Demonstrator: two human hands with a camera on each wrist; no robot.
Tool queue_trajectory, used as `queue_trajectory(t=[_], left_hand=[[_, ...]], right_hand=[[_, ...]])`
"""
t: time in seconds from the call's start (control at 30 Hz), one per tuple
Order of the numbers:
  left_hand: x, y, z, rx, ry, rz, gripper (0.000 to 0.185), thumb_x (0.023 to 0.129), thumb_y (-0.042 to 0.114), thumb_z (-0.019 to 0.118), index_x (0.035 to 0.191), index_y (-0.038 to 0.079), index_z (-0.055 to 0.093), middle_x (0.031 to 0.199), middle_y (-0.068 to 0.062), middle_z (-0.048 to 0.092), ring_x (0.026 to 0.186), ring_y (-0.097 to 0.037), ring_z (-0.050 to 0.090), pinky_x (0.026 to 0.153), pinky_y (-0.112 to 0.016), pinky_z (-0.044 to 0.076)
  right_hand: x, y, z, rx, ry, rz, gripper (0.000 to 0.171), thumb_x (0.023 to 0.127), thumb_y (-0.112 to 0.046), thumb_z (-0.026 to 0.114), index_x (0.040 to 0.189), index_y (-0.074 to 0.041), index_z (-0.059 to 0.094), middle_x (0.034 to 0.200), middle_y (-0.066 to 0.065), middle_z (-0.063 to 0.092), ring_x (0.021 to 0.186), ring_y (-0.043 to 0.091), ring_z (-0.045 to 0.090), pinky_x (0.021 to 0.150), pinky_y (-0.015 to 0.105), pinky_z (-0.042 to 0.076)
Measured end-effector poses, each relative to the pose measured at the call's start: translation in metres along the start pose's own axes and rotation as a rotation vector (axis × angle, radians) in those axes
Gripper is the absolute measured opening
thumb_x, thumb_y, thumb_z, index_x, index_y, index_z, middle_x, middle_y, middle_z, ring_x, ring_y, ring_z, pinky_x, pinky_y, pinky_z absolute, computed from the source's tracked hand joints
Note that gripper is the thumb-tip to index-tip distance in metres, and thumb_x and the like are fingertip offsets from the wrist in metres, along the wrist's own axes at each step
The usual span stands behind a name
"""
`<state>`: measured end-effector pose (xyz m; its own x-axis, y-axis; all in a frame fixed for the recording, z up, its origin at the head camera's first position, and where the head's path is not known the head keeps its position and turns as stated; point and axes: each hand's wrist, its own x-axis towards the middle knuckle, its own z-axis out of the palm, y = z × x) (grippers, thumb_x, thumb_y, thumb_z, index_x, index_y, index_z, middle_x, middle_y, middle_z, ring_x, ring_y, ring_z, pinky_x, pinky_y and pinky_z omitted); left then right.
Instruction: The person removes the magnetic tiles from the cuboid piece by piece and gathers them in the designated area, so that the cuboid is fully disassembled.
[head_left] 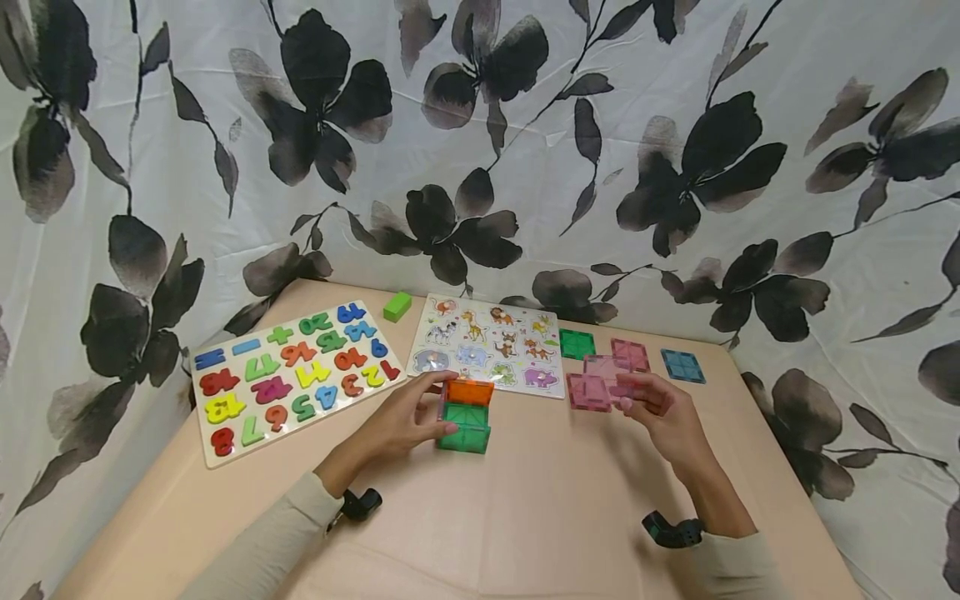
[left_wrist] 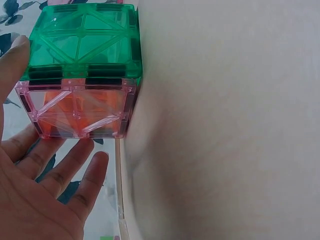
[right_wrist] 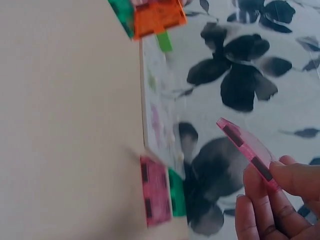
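A white curtain [head_left: 525, 125] printed with large black flowers closed in the space on every side, hiding the room behind it; the near edge of the beige table [head_left: 540, 508] was cut off by the frame. On the table lay a number puzzle board [head_left: 292, 375] to the left, an animal puzzle board [head_left: 491, 346] in the middle, and flat magnetic tiles to the right: a green tile [head_left: 577, 343], pink tiles [head_left: 600, 379] and a blue tile [head_left: 682, 366]. A small green block [head_left: 397, 306] sat by the curtain. At the centre stood a tile cube [head_left: 465, 415], green in front, orange on top, with a pink side seen from the left wrist. The left hand [head_left: 401, 423] rested against the cube, fingers nearly straight, clasping nothing. The right hand [head_left: 660, 408] pinched a pink tile [right_wrist: 247, 150] by one edge, lifted above the table; the right wrist view was blurred.
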<state>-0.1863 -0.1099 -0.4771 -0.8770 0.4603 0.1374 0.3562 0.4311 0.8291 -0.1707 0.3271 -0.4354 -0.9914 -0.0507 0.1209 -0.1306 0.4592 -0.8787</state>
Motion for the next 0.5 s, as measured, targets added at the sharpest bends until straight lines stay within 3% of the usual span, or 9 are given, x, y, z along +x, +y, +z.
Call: queue_trajectory(t=[0.23,0.33,0.5], left_hand=[[-0.001,0.000,0.000,-0.003,0.004,0.002,0.077,0.094,0.035,0.082,0.160,0.020,0.044,0.165,-0.011,0.047,0.149,-0.041,0.048,0.118,-0.066,0.045],[-0.001,0.000,0.000,0.000,0.003,-0.001,0.079,0.093,0.036,0.083,0.160,0.019,0.044,0.165,-0.009,0.047,0.151,-0.039,0.046,0.119,-0.065,0.045],[0.000,-0.002,0.000,0.001,-0.004,-0.002,0.080,0.093,0.036,0.084,0.160,0.019,0.044,0.165,-0.008,0.047,0.152,-0.038,0.045,0.121,-0.065,0.042]], right_hand=[[0.000,0.024,-0.036,-0.061,0.075,0.055,0.044,0.106,-0.009,0.065,0.149,-0.006,0.058,0.136,0.022,0.066,0.105,-0.002,0.067,0.088,0.010,0.058],[0.002,0.038,-0.053,-0.046,0.098,0.078,0.046,0.106,-0.010,0.065,0.150,-0.005,0.056,0.127,0.006,0.073,0.103,-0.002,0.070,0.088,0.009,0.058],[0.004,0.063,-0.079,0.067,0.123,0.110,0.041,0.106,-0.006,0.062,0.147,-0.003,0.057,0.109,-0.016,0.076,0.095,-0.003,0.074,0.084,0.012,0.060]])
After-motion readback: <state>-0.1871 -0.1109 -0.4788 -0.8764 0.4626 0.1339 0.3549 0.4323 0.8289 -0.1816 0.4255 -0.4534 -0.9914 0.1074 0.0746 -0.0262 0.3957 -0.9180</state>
